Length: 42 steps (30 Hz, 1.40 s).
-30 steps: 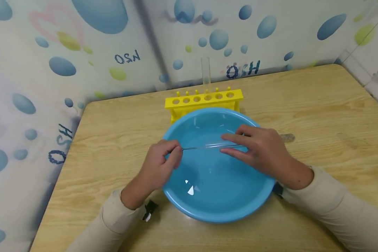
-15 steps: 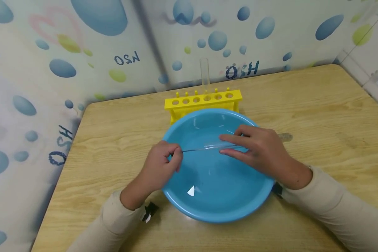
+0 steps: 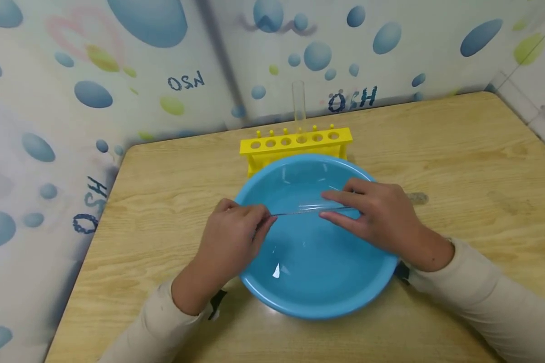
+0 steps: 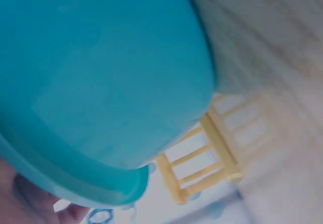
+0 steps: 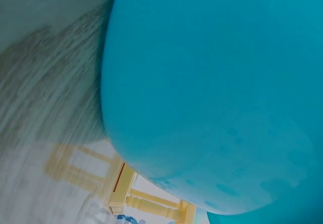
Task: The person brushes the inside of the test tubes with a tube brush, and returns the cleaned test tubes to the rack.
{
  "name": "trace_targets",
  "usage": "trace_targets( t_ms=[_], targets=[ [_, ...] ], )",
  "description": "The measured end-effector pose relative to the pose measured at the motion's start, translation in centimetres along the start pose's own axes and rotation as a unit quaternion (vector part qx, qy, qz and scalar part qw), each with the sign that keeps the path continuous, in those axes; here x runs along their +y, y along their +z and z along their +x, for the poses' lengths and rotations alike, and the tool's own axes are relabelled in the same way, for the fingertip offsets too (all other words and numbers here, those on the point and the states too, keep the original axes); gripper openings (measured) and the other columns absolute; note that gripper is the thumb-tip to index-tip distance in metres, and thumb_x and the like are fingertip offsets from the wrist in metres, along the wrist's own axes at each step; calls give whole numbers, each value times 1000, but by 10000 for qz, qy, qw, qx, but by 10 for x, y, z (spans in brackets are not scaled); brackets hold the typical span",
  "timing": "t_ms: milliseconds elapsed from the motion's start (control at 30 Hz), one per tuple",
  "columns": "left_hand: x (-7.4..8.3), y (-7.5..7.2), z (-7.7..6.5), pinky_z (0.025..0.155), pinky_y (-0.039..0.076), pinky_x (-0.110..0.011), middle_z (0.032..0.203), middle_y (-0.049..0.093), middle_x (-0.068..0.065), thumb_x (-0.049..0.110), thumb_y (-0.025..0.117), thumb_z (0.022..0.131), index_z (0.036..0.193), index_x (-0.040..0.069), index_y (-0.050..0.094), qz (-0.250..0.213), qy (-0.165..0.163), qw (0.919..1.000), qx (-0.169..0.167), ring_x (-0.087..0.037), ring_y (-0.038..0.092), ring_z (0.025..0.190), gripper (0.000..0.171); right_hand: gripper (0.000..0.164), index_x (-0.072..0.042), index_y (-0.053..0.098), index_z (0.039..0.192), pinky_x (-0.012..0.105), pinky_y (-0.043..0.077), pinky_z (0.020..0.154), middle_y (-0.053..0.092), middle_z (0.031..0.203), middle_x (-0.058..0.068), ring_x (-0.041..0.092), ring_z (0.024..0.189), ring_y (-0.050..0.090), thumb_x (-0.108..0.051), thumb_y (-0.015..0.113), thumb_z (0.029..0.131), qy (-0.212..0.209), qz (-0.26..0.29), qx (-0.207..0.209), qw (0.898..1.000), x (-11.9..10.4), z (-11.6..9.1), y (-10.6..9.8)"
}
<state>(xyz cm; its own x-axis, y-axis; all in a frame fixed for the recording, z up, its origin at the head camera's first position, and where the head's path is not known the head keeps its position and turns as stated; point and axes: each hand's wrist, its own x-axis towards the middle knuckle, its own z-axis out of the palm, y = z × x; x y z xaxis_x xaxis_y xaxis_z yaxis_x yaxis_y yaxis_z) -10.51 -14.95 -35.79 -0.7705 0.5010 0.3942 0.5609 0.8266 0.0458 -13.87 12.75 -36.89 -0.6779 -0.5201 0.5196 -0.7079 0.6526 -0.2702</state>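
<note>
Over the blue basin (image 3: 318, 262), my left hand (image 3: 229, 239) pinches the thin twisted-wire handle (image 3: 287, 214) of a test tube brush. The wire runs into the mouth of a clear glass test tube (image 3: 312, 206), held nearly level. My right hand (image 3: 381, 214) grips this tube between thumb and fingers and covers its middle. A greyish bristly brush end (image 3: 418, 198) shows past the right hand, in line with the wire. In the left wrist view, a few fingers (image 4: 38, 204) appear beyond the basin rim (image 4: 75, 191). The right wrist view shows no hand.
Behind the basin stands a yellow test tube rack (image 3: 295, 142), with another clear test tube (image 3: 298, 103) upright in one hole. The wooden table (image 3: 177, 186) meets a patterned wall (image 3: 218, 45) at the back. Dark pieces (image 3: 217, 302) show under the sleeves.
My left hand has moved a little to the right, closer to the tube's mouth, and its fingers have rolled over the wire. The right hand and tube stay nearly in place.
</note>
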Motion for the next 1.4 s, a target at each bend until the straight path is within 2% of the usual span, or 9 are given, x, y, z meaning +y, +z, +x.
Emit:
trace_targets(
  t_ms=[100, 200, 733, 900, 1033, 1100, 1200, 1300, 1400],
  targets=[
    [2, -4, -2, 77, 51, -40, 75, 75, -1, 26, 76, 90, 94, 11, 73, 684, 176, 9974, 168, -17, 67, 61, 16, 46, -16, 77, 112, 20, 44, 52, 68, 80, 4, 12, 58, 59, -32, 91, 71, 7, -17, -93, 10000, -1, 0, 0],
    [2, -6, -2, 78, 50, -42, 71, 73, -1, 28, 76, 90, 92, 12, 74, 998, 293, 9942, 258, -17, 66, 60, 16, 46, -16, 78, 112, 19, 44, 52, 68, 80, 4, 13, 58, 59, -32, 91, 71, 5, -33, -122, 9999, -1, 0, 0],
    [0, -13, 0, 76, 50, -40, 80, 77, -5, 31, 79, 86, 113, 12, 74, 1072, 673, 9899, 635, -21, 72, 67, 33, 45, -16, 78, 111, 21, 44, 52, 69, 80, 4, 14, 59, 61, -36, 90, 72, 82, -130, -220, 9996, -1, 3, -3],
    [-2, -12, 2, 77, 50, -39, 79, 77, -2, 35, 79, 86, 108, 16, 78, 743, 574, 9950, 343, -17, 71, 66, 28, 44, -16, 78, 110, 22, 47, 52, 69, 80, 4, 15, 60, 62, -35, 90, 72, 81, -124, -181, 9997, 0, 3, -3],
    [-4, -11, 3, 87, 46, -40, 79, 77, 4, 31, 75, 90, 100, 18, 80, -479, 237, 9977, -424, -10, 71, 73, 17, 42, -17, 79, 108, 23, 48, 52, 70, 80, 4, 15, 60, 62, -33, 91, 71, 61, -138, -132, 9998, 0, 2, -2],
    [-6, -11, 3, 90, 41, -40, 76, 75, 8, 28, 71, 93, 96, 17, 80, -1436, -91, 9853, -924, -7, 69, 77, 15, 42, -17, 79, 107, 22, 48, 52, 69, 80, 4, 14, 59, 61, -32, 92, 70, 26, -105, -142, 9998, 0, 2, -2],
    [-9, -11, 3, 90, 38, -39, 69, 71, 14, 25, 64, 99, 87, 15, 79, -2796, -598, 9474, -1438, -6, 63, 82, 21, 42, -16, 79, 106, 22, 49, 53, 69, 79, 4, 14, 60, 61, -31, 92, 68, -67, -46, -119, 9999, 0, 1, -2],
    [-11, -11, 4, 86, 39, -38, 65, 67, 17, 23, 58, 102, 78, 14, 76, -3598, -893, 9153, -1576, -11, 57, 88, 31, 44, -16, 79, 106, 23, 50, 54, 69, 79, 4, 14, 61, 61, -31, 93, 67, -136, 1, -40, 9999, 1, 1, -1],
    [-11, -9, 3, 87, 39, -38, 63, 64, 18, 23, 57, 102, 76, 14, 74, -3560, -863, 9190, -1459, -10, 55, 87, 33, 45, -16, 79, 106, 22, 48, 53, 68, 79, 4, 14, 60, 61, -30, 93, 67, -144, 14, -29, 9999, 2, 1, -1]
  ],
)
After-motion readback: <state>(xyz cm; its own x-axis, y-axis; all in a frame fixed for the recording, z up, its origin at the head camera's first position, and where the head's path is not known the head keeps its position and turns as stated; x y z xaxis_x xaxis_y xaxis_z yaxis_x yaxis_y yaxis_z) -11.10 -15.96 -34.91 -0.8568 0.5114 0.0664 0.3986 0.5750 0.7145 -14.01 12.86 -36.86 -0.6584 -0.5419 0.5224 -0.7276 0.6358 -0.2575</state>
